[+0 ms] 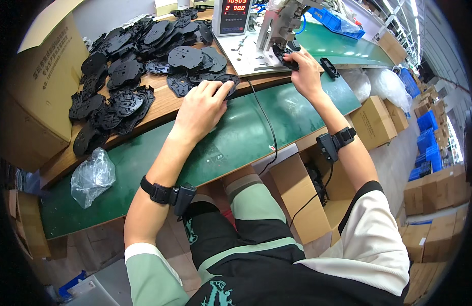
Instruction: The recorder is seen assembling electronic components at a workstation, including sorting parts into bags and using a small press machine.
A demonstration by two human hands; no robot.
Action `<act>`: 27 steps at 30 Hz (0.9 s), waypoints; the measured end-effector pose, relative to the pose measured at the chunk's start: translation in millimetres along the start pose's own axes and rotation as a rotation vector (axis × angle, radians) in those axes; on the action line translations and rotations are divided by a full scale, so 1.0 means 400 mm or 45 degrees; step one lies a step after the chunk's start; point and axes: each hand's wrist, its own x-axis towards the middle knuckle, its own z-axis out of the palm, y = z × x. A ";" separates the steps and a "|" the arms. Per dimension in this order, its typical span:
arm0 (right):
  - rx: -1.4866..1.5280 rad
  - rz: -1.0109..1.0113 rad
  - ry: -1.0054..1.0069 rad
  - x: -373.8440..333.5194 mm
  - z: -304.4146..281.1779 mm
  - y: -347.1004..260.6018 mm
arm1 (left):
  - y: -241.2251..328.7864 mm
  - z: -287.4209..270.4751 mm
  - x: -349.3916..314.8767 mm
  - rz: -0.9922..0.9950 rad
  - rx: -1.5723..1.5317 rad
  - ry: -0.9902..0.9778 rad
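Observation:
My left hand [201, 108] is closed on a black plastic part [229, 78] at the near edge of a heap of similar rounded black plastic plates [185, 57]. Its fingertips and thumb curl round that part, and the palm hides some of it. Under the head of a metal bench machine [277, 28], my right hand [307, 75] pinches another black plastic part [282, 53] on the white base plate [246, 65]. Just right of that hand lies an elongated black piece [329, 67]. Each forearm wears a black strap with a small device.
A control box with a red display [233, 18] stands behind the base plate. A black cable [266, 120] crosses the green bench [159, 168] and hangs off its front. At left are a large cardboard box [47, 76] and a clear plastic bag [93, 177]. An open carton [307, 204] sits below.

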 end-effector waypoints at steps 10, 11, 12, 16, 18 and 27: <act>0.023 -0.014 -0.063 0.001 -0.013 0.000 | 0.003 0.000 -0.001 -0.008 -0.046 0.017; 0.024 -0.026 -0.077 0.001 -0.015 -0.001 | 0.003 -0.001 -0.002 -0.009 -0.038 0.017; 0.025 -0.026 -0.076 0.001 -0.015 -0.003 | 0.002 -0.002 -0.004 -0.009 -0.037 0.017; -0.040 -0.040 -0.032 0.002 -0.017 -0.013 | -0.002 0.005 -0.006 -0.023 -0.035 -0.011; -0.061 -0.063 -0.004 0.006 -0.019 -0.014 | -0.004 0.006 -0.005 -0.037 -0.041 -0.018; -0.049 -0.007 -0.114 0.016 -0.024 -0.004 | 0.001 0.003 -0.001 -0.115 -0.028 0.015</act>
